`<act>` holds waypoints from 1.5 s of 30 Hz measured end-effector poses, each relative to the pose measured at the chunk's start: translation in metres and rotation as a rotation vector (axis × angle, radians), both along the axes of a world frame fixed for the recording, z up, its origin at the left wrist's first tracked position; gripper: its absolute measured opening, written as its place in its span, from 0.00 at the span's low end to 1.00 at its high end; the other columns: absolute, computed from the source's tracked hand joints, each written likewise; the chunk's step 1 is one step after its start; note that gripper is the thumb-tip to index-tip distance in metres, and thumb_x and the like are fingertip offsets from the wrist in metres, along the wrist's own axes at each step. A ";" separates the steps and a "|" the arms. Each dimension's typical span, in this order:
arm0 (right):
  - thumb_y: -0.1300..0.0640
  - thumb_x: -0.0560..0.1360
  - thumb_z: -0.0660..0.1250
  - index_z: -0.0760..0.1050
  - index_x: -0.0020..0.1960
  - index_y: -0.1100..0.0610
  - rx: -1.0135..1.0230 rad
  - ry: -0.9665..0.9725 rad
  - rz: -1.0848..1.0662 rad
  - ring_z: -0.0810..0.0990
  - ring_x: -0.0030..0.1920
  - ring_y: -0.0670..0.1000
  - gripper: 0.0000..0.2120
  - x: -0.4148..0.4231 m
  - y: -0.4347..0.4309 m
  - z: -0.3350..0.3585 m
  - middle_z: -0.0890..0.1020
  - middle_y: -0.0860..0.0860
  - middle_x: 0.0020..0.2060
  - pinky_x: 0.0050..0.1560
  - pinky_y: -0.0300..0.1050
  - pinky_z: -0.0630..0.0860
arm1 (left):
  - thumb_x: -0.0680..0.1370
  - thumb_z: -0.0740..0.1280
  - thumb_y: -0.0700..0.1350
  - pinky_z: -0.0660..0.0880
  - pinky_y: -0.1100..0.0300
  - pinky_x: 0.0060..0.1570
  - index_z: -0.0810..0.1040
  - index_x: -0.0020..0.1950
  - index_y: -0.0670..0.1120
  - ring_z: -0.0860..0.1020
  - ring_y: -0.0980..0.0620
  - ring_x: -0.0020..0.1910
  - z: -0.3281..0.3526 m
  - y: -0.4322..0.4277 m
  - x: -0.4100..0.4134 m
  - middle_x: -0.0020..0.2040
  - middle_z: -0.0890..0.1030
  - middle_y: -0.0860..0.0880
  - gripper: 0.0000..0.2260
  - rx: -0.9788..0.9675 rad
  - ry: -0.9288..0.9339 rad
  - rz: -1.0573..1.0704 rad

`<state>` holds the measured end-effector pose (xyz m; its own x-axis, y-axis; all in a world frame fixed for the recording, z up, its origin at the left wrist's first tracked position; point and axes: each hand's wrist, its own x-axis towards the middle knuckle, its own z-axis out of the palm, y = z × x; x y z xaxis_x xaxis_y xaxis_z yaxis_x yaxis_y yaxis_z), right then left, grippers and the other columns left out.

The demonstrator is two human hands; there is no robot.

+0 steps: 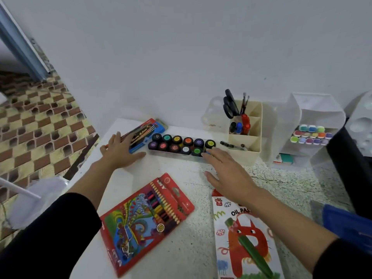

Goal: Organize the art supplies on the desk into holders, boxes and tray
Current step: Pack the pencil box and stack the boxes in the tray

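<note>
Quick count of my desk (pixel 187 256): one tray (pixel 173 154) at the back holding two rows of paint jars (pixel 188 140). That's six in the far row and five I can see in the near one, plus a bit of blue under my fingers that might be a twelfth, can't tell. There are three flat boxes: a paint box (pixel 148 128) left of the tray, a pencil box (pixel 147 220) near me, and a pastel box (pixel 241 238) to its right. One cream holder (pixel 246 146) sits right of the tray with one pair of scissors (pixel 229 105), a couple of brushes (pixel 244 103) and some markers (pixel 242 125).

My left hand (pixel 120 152) is palm down with the fingers spread, tips on the paint box. My right hand (pixel 227 174) reaches out with straight fingers, tips at the tray's near right corner, gripping nothing.
</note>
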<state>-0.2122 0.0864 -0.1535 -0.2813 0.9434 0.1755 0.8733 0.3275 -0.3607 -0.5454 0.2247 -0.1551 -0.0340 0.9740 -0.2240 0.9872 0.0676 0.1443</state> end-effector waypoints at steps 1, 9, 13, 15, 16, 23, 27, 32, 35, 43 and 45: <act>0.50 0.82 0.62 0.64 0.78 0.54 -0.020 -0.012 -0.007 0.61 0.77 0.51 0.26 -0.002 0.003 -0.002 0.66 0.51 0.76 0.76 0.45 0.59 | 0.74 0.65 0.71 0.52 0.35 0.73 0.51 0.80 0.61 0.53 0.39 0.79 -0.002 0.002 -0.003 0.81 0.54 0.42 0.40 0.012 -0.001 0.001; 0.49 0.82 0.63 0.64 0.78 0.54 -0.041 0.000 -0.037 0.62 0.76 0.49 0.26 -0.003 0.003 -0.006 0.66 0.48 0.76 0.73 0.37 0.55 | 0.80 0.62 0.61 0.63 0.42 0.65 0.64 0.75 0.53 0.67 0.36 0.64 0.003 -0.025 0.002 0.63 0.71 0.36 0.26 0.342 -0.308 0.178; 0.49 0.82 0.63 0.66 0.76 0.49 -0.078 0.189 -0.061 0.61 0.75 0.41 0.23 0.001 -0.011 -0.002 0.65 0.41 0.76 0.73 0.35 0.56 | 0.81 0.62 0.60 0.67 0.37 0.65 0.63 0.73 0.57 0.70 0.39 0.62 0.016 -0.072 0.015 0.62 0.72 0.41 0.22 0.481 -0.616 0.154; 0.51 0.82 0.65 0.71 0.73 0.48 -0.076 0.283 -0.086 0.67 0.71 0.40 0.20 0.005 -0.023 0.003 0.72 0.42 0.71 0.72 0.38 0.63 | 0.78 0.62 0.62 0.72 0.38 0.60 0.61 0.71 0.63 0.73 0.45 0.58 0.022 -0.100 0.028 0.60 0.72 0.46 0.23 0.461 -0.786 0.072; 0.52 0.81 0.65 0.73 0.70 0.48 -0.076 0.312 -0.094 0.71 0.67 0.40 0.17 0.009 -0.029 0.006 0.75 0.42 0.67 0.70 0.38 0.66 | 0.77 0.64 0.62 0.75 0.41 0.58 0.61 0.71 0.65 0.75 0.49 0.56 0.026 -0.114 0.036 0.59 0.72 0.48 0.24 0.432 -0.866 0.029; 0.58 0.79 0.69 0.82 0.55 0.49 -0.179 0.468 -0.144 0.82 0.49 0.39 0.08 0.060 -0.094 0.025 0.84 0.38 0.47 0.47 0.32 0.76 | 0.72 0.77 0.55 0.78 0.60 0.55 0.58 0.77 0.61 0.77 0.54 0.63 0.038 -0.186 0.113 0.65 0.69 0.51 0.39 0.210 -1.060 -0.344; 0.58 0.79 0.70 0.81 0.52 0.43 -0.220 0.422 -0.160 0.83 0.46 0.41 0.09 0.114 -0.139 0.036 0.84 0.36 0.44 0.45 0.32 0.76 | 0.70 0.79 0.52 0.77 0.69 0.55 0.58 0.77 0.63 0.72 0.63 0.66 0.039 -0.208 0.156 0.64 0.66 0.56 0.43 0.120 -0.925 -0.524; 0.56 0.77 0.71 0.77 0.40 0.41 -0.266 0.246 -0.175 0.77 0.33 0.44 0.12 0.181 -0.181 0.046 0.80 0.42 0.35 0.35 0.42 0.72 | 0.70 0.80 0.46 0.79 0.64 0.55 0.61 0.75 0.63 0.71 0.60 0.67 0.044 -0.234 0.210 0.67 0.62 0.57 0.41 -0.061 -0.849 -0.691; 0.50 0.74 0.74 0.80 0.41 0.47 -0.430 0.070 -0.139 0.78 0.36 0.45 0.04 0.212 -0.205 0.051 0.80 0.43 0.35 0.37 0.42 0.74 | 0.68 0.78 0.47 0.76 0.63 0.60 0.60 0.75 0.60 0.70 0.60 0.67 0.046 -0.247 0.237 0.67 0.65 0.62 0.41 -0.080 -0.689 -0.786; 0.33 0.67 0.74 0.59 0.79 0.44 -0.506 -0.285 0.015 0.62 0.71 0.44 0.46 0.233 -0.256 0.049 0.65 0.39 0.72 0.72 0.42 0.62 | 0.70 0.73 0.57 0.54 0.52 0.76 0.43 0.77 0.67 0.56 0.58 0.72 0.037 -0.264 0.259 0.71 0.58 0.60 0.47 -0.158 -0.212 -0.876; 0.34 0.67 0.73 0.57 0.79 0.46 -0.427 -0.304 0.021 0.61 0.72 0.46 0.47 0.233 -0.260 0.040 0.64 0.41 0.73 0.72 0.44 0.60 | 0.70 0.72 0.62 0.54 0.51 0.74 0.41 0.77 0.69 0.56 0.58 0.71 0.033 -0.269 0.259 0.69 0.57 0.62 0.47 -0.165 -0.171 -0.870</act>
